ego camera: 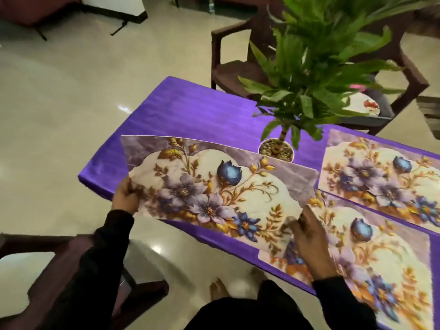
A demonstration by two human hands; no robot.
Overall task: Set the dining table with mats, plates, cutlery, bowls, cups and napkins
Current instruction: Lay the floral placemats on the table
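A floral mat [214, 184] with purple and blue flowers hovers over the left part of the purple-clothed table [190, 110]. My left hand [125, 195] grips its left edge. My right hand [309, 244] holds its lower right corner, thumb on top. A second floral mat [385, 265] lies flat at the near right, partly under the held one. A third mat [381, 177] lies at the far right.
A potted green plant [277, 150] stands mid-table just behind the held mat. Dark brown chairs stand behind the table [228, 65] and at my near left [71, 270]. A plate [364, 106] rests on the far right chair. The floor is glossy tile.
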